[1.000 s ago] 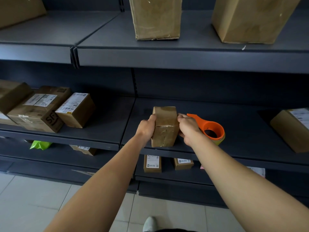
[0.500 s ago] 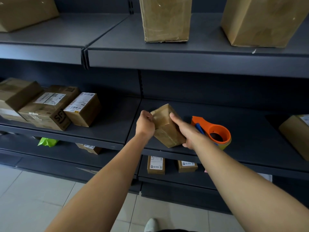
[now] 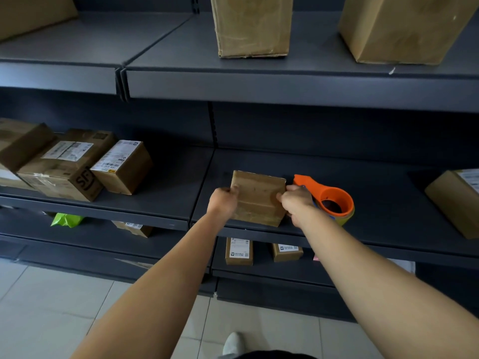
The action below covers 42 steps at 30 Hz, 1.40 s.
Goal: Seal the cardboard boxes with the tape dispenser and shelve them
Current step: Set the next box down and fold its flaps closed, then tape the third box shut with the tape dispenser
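Small cardboard box [image 3: 258, 198]: held between both hands over the front part of the middle shelf [image 3: 388, 211], its broad taped face turned up toward the camera; whether its underside rests on the shelf cannot be told.
Left hand [image 3: 223, 202]: closed round the box's left edge, thumb on the upper corner.
Right hand [image 3: 295, 203]: grips the box's right edge, thumb on the top face, fingers curled round the side.
Orange tape dispenser [image 3: 329, 200]: lies on the same shelf just right of the right hand, which partly hides it; neither hand holds it.
Left of the shelf: a labelled box [image 3: 121, 165] beside a larger box marked SF [image 3: 64, 169].
Right end: another labelled box [image 3: 456, 203], cut by the frame.
Upper shelf: two tall cardboard boxes [image 3: 251, 24] and [image 3: 404, 27], standing apart.
Lower shelf: two small labelled boxes [image 3: 239, 251] and a green bag [image 3: 66, 219] farther left.
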{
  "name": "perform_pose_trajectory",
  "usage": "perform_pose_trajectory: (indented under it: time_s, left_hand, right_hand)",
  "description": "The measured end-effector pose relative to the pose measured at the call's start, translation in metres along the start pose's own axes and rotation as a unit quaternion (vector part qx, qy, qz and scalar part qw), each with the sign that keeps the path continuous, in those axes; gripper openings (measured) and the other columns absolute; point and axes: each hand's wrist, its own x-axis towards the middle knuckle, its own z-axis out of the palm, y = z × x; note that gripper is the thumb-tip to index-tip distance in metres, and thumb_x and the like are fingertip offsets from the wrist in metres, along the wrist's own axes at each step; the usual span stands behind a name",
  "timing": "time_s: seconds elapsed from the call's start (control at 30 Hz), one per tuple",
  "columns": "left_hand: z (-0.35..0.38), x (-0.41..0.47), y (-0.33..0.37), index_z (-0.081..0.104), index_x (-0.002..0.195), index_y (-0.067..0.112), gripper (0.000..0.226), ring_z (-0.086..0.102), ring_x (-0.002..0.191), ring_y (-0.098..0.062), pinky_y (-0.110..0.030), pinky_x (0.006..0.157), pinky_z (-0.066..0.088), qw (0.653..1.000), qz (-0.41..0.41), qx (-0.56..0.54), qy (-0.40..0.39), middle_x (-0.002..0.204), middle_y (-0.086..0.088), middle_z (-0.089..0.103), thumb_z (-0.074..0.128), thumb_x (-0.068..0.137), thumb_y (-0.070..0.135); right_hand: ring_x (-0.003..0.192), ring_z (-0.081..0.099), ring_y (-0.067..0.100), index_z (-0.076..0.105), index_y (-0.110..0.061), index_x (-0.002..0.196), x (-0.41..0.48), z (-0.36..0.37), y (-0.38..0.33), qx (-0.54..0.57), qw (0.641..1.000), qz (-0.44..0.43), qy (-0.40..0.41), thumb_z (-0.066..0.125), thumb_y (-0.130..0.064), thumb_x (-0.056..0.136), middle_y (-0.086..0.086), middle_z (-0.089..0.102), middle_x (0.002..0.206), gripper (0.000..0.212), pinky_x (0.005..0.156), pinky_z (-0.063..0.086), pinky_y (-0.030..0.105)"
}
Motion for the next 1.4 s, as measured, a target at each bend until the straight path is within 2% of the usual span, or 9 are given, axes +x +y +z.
perform_pose_trajectory:
  time_s: [0.23, 0.43, 0.6, 0.73, 0.9, 1.0, 1.1, 1.2, 1.4]
  left_hand:
    - [0.007, 0.003, -0.013, 0.050, 0.068, 0.019, 0.038, 0.050, 0.065, -0.019, -0.032, 0.063, 0.042, 0.999, -0.018, -0.035, 0.010, 0.072, -0.003, 0.053, 0.040, 0.101, 0.036]
    - [0.011, 0.001, -0.014, 0.049, 0.070, 0.019, 0.036, 0.046, 0.061, -0.016, -0.032, 0.064, 0.041, 0.999, -0.020, -0.048, 0.014, 0.070, -0.002, 0.050, 0.041, 0.100, 0.038]
    - [0.013, 0.000, -0.015, 0.063, 0.102, 0.013, 0.030, 0.051, 0.068, -0.015, -0.028, 0.063, 0.043, 0.998, 0.003, -0.052, 0.019, 0.082, -0.001, 0.058, 0.045, 0.099, 0.037]
    - [0.015, -0.002, -0.011, 0.060, 0.123, 0.012, 0.035, 0.053, 0.083, -0.015, -0.029, 0.074, 0.041, 0.998, 0.008, -0.049, 0.025, 0.096, 0.001, 0.058, 0.045, 0.100, 0.034]
    - [0.014, -0.006, -0.004, 0.061, 0.118, 0.009, 0.033, 0.053, 0.073, -0.012, -0.026, 0.062, 0.041, 0.999, 0.021, -0.014, 0.043, 0.090, 0.001, 0.061, 0.046, 0.100, 0.031]
    - [0.015, -0.002, 0.003, 0.060, 0.113, 0.005, 0.030, 0.057, 0.098, -0.029, -0.033, 0.076, 0.044, 0.987, 0.083, 0.053, 0.129, 0.115, -0.014, 0.060, 0.043, 0.099, 0.026]
    - [0.017, -0.007, 0.029, 0.057, 0.124, 0.011, 0.030, 0.051, 0.114, -0.025, -0.035, 0.095, 0.043, 0.975, 0.169, -0.010, 0.143, 0.128, -0.008, 0.049, 0.045, 0.100, 0.024]
    - [0.016, -0.014, 0.061, 0.053, 0.130, 0.011, 0.035, 0.053, 0.108, -0.014, -0.021, 0.087, 0.039, 0.970, 0.208, -0.093, 0.083, 0.127, -0.004, 0.055, 0.046, 0.100, 0.025]
    - [0.010, -0.012, 0.082, 0.060, 0.118, -0.001, 0.050, 0.066, 0.100, -0.029, -0.038, 0.078, 0.057, 0.941, 0.046, -0.304, -0.142, 0.114, -0.020, 0.066, 0.051, 0.096, 0.043]
  right_hand:
    - [0.124, 0.052, 0.025, 0.050, -0.012, 0.138, -0.003, -0.006, 0.005, 0.003, 0.999, -0.028, 0.017, 0.054, -0.008, 0.096, 0.007, 0.053, 0.139, 0.042, 0.091, 0.044, 0.026]
    - [0.114, 0.059, 0.026, 0.065, -0.007, 0.121, -0.001, -0.015, 0.005, -0.050, 0.995, -0.059, 0.061, 0.060, -0.010, 0.092, 0.009, 0.063, 0.126, 0.029, 0.084, 0.044, 0.024]
    - [0.113, 0.055, 0.033, 0.062, -0.007, 0.114, 0.003, -0.036, 0.011, -0.241, 0.935, -0.132, 0.225, 0.055, -0.024, 0.095, 0.013, 0.062, 0.120, 0.027, 0.091, 0.045, 0.038]
    - [0.123, 0.048, 0.033, 0.050, -0.008, 0.126, 0.014, -0.055, 0.029, -0.432, 0.892, -0.032, 0.131, 0.062, -0.045, 0.086, 0.013, 0.058, 0.124, 0.056, 0.106, 0.031, 0.044]
    - [0.102, 0.061, 0.028, 0.058, -0.011, 0.098, 0.015, -0.073, 0.037, -0.442, 0.875, -0.094, 0.174, 0.053, -0.023, 0.093, 0.006, 0.062, 0.083, 0.014, 0.113, 0.020, 0.042]
    - [0.100, 0.059, 0.033, 0.054, -0.011, 0.095, 0.008, -0.084, 0.021, -0.366, 0.892, -0.163, 0.210, 0.051, -0.025, 0.093, 0.010, 0.061, 0.083, 0.015, 0.113, 0.022, 0.043]
    - [0.094, 0.059, 0.032, 0.057, -0.006, 0.092, -0.005, -0.097, 0.001, -0.202, 0.934, -0.244, 0.164, 0.058, -0.024, 0.089, 0.011, 0.061, 0.087, 0.018, 0.096, 0.043, 0.042]
    - [0.079, 0.061, 0.015, 0.064, -0.010, 0.091, -0.031, -0.109, -0.022, -0.083, 0.954, -0.286, 0.035, 0.062, -0.013, 0.088, 0.002, 0.065, 0.085, 0.005, 0.070, 0.046, 0.028]
    - [0.069, 0.055, 0.018, 0.065, 0.002, 0.082, -0.054, -0.121, -0.041, -0.126, 0.948, -0.268, -0.115, 0.067, -0.029, 0.065, 0.005, 0.064, 0.072, 0.036, 0.069, 0.036, 0.031]
